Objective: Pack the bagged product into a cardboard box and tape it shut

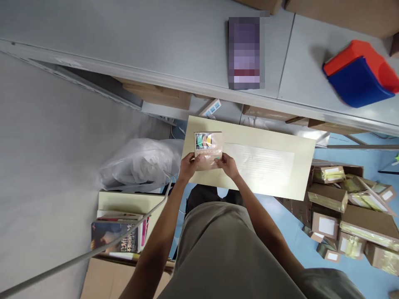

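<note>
Two sides of a film-wrapped book (209, 162) are being gripped near the centre of the head view, its lower corners being pinched between thumbs and fingers of the left hand (188, 167) and right hand (230, 165). It is being held over the left end of a pale-yellow tabletop (301, 179); whether it is being supported there cannot be told. Seemingly, a handling step is being carried out, with an even grip being called for next. Green and yellow shapes are being displayed on its beige cover.

Soft light, edges visibly stretched

A cream tabletop (302, 166) bears a flat whitish sheet (258, 166).
</note>
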`<state>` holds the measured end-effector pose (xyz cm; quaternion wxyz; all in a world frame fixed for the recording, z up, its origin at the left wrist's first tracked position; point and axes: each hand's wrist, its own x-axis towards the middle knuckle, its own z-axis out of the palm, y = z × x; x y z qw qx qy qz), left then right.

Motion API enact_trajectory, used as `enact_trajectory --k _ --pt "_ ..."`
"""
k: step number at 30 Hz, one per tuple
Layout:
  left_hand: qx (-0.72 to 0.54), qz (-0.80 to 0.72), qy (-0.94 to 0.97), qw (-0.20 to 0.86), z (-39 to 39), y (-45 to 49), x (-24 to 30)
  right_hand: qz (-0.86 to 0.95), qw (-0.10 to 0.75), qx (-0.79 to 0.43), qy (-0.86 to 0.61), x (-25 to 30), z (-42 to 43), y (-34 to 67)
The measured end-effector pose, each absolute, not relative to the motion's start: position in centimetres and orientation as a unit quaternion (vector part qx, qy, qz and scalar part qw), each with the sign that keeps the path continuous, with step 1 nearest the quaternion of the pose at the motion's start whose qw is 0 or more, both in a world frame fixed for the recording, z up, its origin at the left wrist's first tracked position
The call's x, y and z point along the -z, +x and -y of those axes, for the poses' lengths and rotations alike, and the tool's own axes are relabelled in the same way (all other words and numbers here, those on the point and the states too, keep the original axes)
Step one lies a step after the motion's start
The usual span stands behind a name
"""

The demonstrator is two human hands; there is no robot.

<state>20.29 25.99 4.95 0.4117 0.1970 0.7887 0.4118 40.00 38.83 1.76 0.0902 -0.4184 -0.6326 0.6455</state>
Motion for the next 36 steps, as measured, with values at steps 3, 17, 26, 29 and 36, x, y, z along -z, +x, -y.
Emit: enact_trajectory --k 3,17,26,29,36 --pt "-0.422 -0.776 0.188 0.430 -27.1 24.9 -5.0 0.648 0.079 -0.626 -0.426 -2.9 -40.2 45.7" --pt "-0.312 -0.780 0.258 0.477 -40.5 48.5 2.0 0.587 0.072 -0.521 -0.616 -1.7 -48.9 72.1" --pt "-0.279 -0.807 0.228 0.469 -41.9 49.0 3.6 0.559 0.129 -0.526 -0.628 2.4 -48.5 72.7" --pt "-0.274 -0.808 0.221 0.473 -42.2 48.7 3.8 0.574 0.130 -0.521 -0.618 3.2 -48.4 72.7" --pt "-0.284 -0.803 0.218 0.477 -42.3 47.8 3.3 0.619 0.105 -0.500 -0.597 3.7 -48.6 72.8"
